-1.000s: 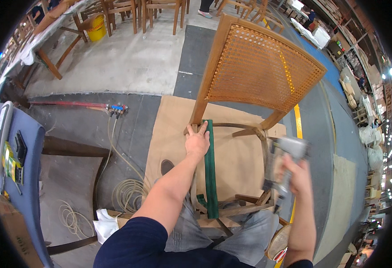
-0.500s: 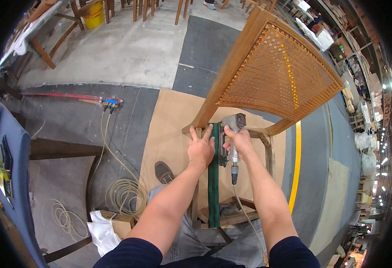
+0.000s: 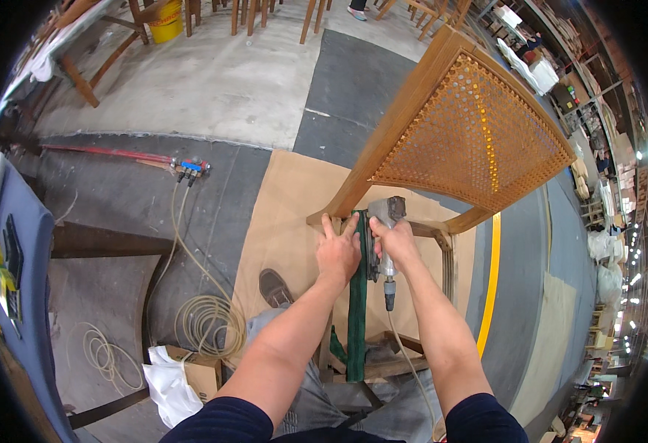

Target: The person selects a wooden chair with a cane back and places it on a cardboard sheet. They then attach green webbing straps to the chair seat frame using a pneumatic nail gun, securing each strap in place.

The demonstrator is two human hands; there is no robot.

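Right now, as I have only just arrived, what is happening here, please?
A person works at a wooden chair with a woven back. The left hand, fingers spread, lies at the far end of a green strap along the seat frame's left side. The right hand grips a grey hose-fed tool beside it; contact is unclear.

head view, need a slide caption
Left hand at a green strap on a cane-backed chair; right hand gripping a hose-fed tool beside the strap.
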